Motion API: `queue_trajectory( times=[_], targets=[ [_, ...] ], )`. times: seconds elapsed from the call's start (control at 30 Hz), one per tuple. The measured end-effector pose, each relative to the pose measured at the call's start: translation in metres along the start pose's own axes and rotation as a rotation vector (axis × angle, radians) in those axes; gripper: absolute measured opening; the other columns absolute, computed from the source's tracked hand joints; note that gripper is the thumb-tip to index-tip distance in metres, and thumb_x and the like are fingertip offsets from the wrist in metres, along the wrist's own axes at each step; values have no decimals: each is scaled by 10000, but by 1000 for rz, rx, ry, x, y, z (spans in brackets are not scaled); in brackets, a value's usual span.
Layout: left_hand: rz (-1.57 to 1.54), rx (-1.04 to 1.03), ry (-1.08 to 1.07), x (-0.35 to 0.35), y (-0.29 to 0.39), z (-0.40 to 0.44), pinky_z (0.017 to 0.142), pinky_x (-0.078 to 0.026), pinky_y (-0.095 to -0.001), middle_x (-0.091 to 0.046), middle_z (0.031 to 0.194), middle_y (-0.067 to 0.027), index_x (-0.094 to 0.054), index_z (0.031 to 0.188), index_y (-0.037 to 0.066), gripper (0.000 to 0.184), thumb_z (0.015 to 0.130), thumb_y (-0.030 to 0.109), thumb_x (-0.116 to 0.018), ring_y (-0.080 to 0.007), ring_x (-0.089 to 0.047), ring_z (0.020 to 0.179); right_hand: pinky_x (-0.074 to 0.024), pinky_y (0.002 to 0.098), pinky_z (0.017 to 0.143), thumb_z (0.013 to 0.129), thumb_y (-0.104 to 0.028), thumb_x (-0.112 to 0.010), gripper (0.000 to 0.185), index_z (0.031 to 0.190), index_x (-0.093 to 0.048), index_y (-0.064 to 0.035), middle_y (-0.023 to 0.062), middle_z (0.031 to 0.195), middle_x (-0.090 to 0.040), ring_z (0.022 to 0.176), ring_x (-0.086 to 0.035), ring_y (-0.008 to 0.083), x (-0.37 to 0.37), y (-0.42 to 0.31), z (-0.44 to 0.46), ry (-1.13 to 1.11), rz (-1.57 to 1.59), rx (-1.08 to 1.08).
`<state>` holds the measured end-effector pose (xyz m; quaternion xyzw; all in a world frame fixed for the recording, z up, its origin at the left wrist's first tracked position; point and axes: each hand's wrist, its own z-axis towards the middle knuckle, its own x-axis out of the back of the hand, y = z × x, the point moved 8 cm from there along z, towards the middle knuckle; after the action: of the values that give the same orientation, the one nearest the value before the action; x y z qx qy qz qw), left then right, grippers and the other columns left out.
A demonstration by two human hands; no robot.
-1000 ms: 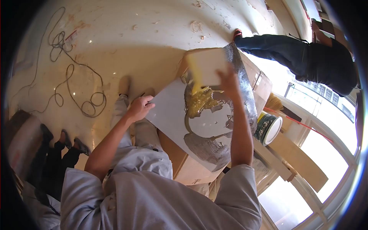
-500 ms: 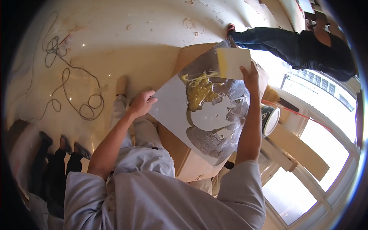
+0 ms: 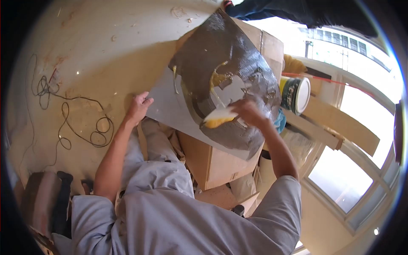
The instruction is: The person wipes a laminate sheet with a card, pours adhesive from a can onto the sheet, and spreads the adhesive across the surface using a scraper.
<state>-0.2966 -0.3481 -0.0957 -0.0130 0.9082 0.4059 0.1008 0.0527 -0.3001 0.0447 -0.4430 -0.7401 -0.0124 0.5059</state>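
My right hand (image 3: 250,112), a little blurred, grips a pale flat spreader (image 3: 222,114) with yellow glue (image 3: 218,123) along its lower edge. The spreader is over the lower middle of a large grey sheet (image 3: 163,97), where a bare patch lies ringed by wet, dark, glossy coating (image 3: 212,44). A yellow strand of glue (image 3: 215,80) trails down towards the spreader. At the sheet's left corner, my left hand (image 3: 139,106) pinches the edge between thumb and fingers. Beneath the sheet stands a cardboard box (image 3: 197,159).
A tub with a white lid (image 3: 301,96) stands right of the box, near long boards (image 3: 344,127) and window frames. A dark cable (image 3: 100,123) lies coiled on the floor at left. Another person's legs (image 3: 272,10) are at the top.
My right hand has swept the spreader from the sheet's upper right down towards me. The thick yellow pool is now mostly spread, and more of the upper sheet is coated. My left hand keeps the corner.
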Motion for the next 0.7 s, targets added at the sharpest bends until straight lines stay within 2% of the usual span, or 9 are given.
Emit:
queue_trajectory(
  times=[0.07,0.13,0.17,0.27,0.43,0.5,0.53,0.6,0.7],
  targets=[
    [46,-3,27,4,-8,4,925,-429,-278,-569,1198,-213,-380,1296,-155,522,906,121,-588,-203,-558,1080,-453,383,922,867,-249,-619,350,1163,-612,-62,152,1156,-621,1045,-596,301,70,34,-38,167,301,-720],
    [4,-14,12,9,-14,9,924,-427,-267,-582,1175,-190,-373,1306,-151,552,889,117,-617,-190,-568,1050,-458,379,897,864,-298,-628,447,1215,-562,-29,207,1144,-614,1058,-597,299,95,101,-61,266,327,-881],
    [-36,-10,-58,8,-11,8,912,-431,-260,-592,1154,-178,-391,1297,-144,536,888,115,-619,-177,-573,1032,-464,376,882,855,-269,-635,452,1224,-549,-22,195,1115,-631,1036,-608,287,108,135,-50,390,248,-647],
    [-165,98,-234,-3,14,-14,852,-447,-226,-637,1039,-114,-492,1231,-97,424,883,107,-623,-114,-591,941,-468,350,852,835,-244,-645,453,1211,-552,-10,180,1069,-649,962,-618,271,142,175,12,584,310,-520],
    [48,6,-78,2,1,-15,840,-445,-223,-645,1001,-92,-513,1193,-97,372,887,90,-611,-101,-591,913,-483,363,833,865,-333,-608,429,1202,-585,-69,143,1094,-644,988,-617,248,98,106,119,132,142,-271],
    [14,-44,-39,-2,12,-6,841,-442,-227,-642,1001,-90,-509,1183,-106,368,888,90,-609,-99,-585,906,-501,363,812,899,-249,-559,268,1153,-628,-195,40,1039,-662,919,-627,196,37,41,108,-220,-603,116],
    [25,-42,26,5,2,-4,838,-441,-228,-641,999,-86,-512,1171,-107,356,889,90,-607,-95,-582,897,-478,349,839,885,-227,-573,275,1158,-612,-218,-7,951,-668,862,-624,198,6,36,86,-73,-563,253],
    [41,-29,72,7,-2,-10,833,-437,-227,-635,998,-80,-520,1146,-104,332,891,91,-604,-88,-571,888,-423,344,850,863,-209,-585,227,1083,-632,-242,-23,889,-664,930,-591,163,-24,28,24,-380,-546,189],
    [68,-35,57,0,11,-12,826,-427,-220,-625,1000,-73,-532,1113,-91,293,895,92,-600,-78,-551,882,-438,357,865,872,-192,-586,199,1051,-670,-174,32,1002,-662,992,-586,184,-7,90,-48,-326,-238,20]
  ],
)
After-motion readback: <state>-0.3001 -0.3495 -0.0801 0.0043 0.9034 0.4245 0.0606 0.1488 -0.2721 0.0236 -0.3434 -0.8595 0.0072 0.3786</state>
